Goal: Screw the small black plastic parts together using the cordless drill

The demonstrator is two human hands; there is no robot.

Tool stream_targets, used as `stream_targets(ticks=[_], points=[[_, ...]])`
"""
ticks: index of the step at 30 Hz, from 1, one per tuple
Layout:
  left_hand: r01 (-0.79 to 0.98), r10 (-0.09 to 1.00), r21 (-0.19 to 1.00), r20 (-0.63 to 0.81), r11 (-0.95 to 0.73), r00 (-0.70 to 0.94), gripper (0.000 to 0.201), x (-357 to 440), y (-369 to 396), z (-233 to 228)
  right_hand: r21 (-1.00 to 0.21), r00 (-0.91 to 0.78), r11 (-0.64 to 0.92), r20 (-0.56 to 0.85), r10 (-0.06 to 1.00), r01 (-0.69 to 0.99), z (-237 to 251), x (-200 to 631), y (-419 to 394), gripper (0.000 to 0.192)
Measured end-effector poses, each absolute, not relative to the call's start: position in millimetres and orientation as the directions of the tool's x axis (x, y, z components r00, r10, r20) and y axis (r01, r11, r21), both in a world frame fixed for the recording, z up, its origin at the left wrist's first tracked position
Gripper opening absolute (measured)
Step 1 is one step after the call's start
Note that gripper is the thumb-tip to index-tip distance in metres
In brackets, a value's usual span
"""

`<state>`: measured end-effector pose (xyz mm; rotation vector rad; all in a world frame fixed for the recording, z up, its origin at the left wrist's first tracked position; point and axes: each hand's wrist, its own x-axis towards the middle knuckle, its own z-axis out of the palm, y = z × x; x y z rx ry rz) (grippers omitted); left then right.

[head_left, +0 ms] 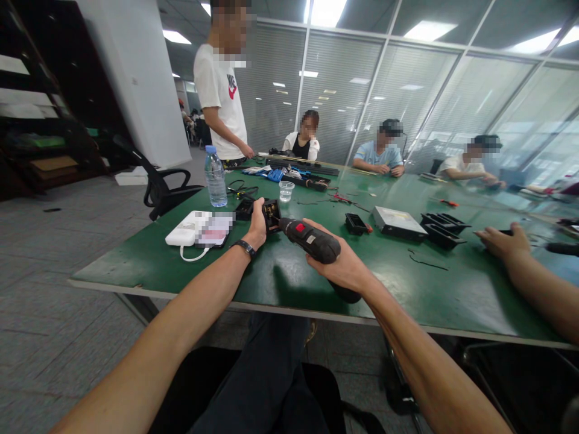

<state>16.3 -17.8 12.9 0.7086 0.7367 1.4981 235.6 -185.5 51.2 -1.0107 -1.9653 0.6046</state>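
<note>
My left hand (259,228) is closed on a small black box-shaped housing (272,216), whose open side faces right and shows some brassy parts inside. Wrapped round the grip of a black cordless drill (312,240) with a red mark is my right hand (346,265). The drill points left, and its tip reaches the housing's open side; whether it touches a screw is too small to tell. Behind my left hand sits another dark piece (244,209), partly hidden. A white power bank (189,228) and a phone (213,230) lie left of my left hand, joined by a white cable.
A water bottle (216,178) and a clear plastic cup (286,191) stand beyond my hands. To the right are a small black tray (356,224), a silver box (398,223) and black trays (443,232). A co-worker's hand (504,240) works at far right. Several people are around the green table (289,283).
</note>
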Motion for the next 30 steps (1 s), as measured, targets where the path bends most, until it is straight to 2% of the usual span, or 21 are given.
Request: stream_targets(ticks=[30], points=[[-0.666,0.999,0.746,-0.034,0.002,-0.035,0.047,17.6,-18.4,14.1,-0.692,-0.337,0.582,0.475,0.813,0.427,50.2,235.4,-184.3,0.086]])
